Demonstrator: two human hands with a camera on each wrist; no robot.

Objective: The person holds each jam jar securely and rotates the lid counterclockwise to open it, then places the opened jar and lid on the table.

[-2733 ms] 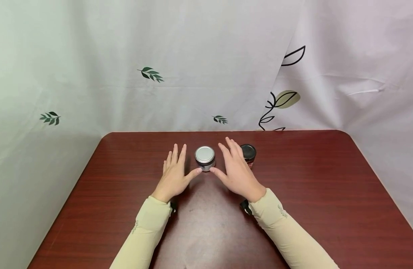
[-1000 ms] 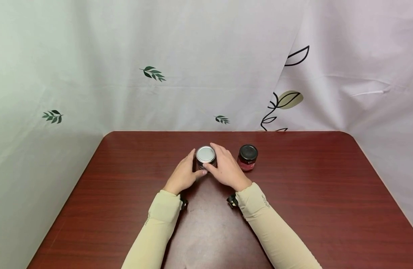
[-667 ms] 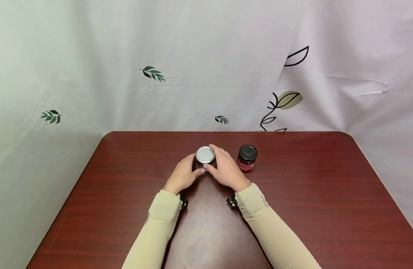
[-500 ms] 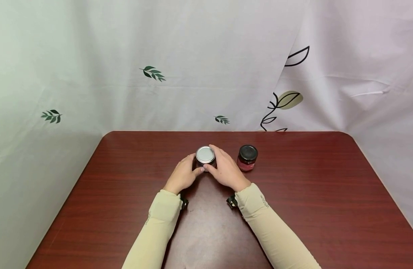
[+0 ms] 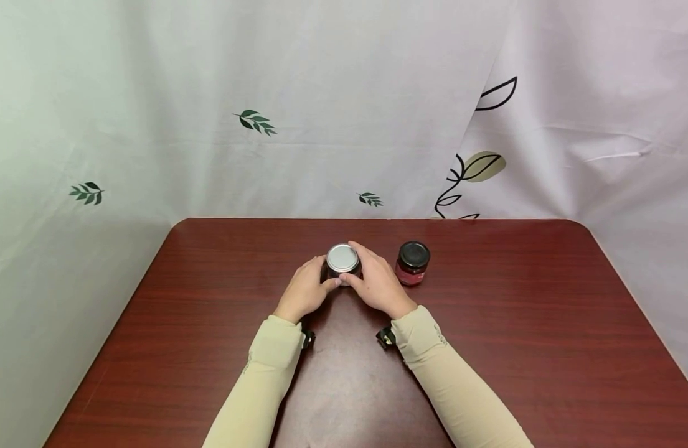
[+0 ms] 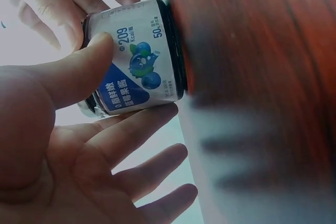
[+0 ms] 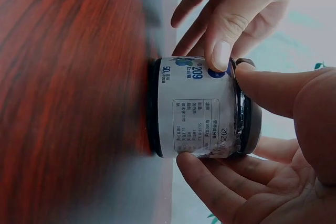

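Observation:
A blueberry jam jar (image 5: 342, 258) with a silver lid stands upright on the table, between both hands. My left hand (image 5: 306, 289) grips its left side; in the left wrist view the thumb presses the white label with printed blueberries (image 6: 144, 66), and the forefinger lies along the opposite side. My right hand (image 5: 378, 284) holds the right side, its thumb up by the lid (image 7: 254, 127) and its fingers on the far side of the glass. Both thumbs nearly meet at the front of the jar.
A second jar (image 5: 413, 264) with a black lid and a reddish label stands just right of my right hand. The reddish-brown table (image 5: 517, 323) has a rounded far edge, with a pale leaf-print curtain (image 5: 304, 168) hanging behind it.
From spread open on either side, both hands have come inward and taken hold of the blueberry jam jar. Over the last half second they have stayed almost still.

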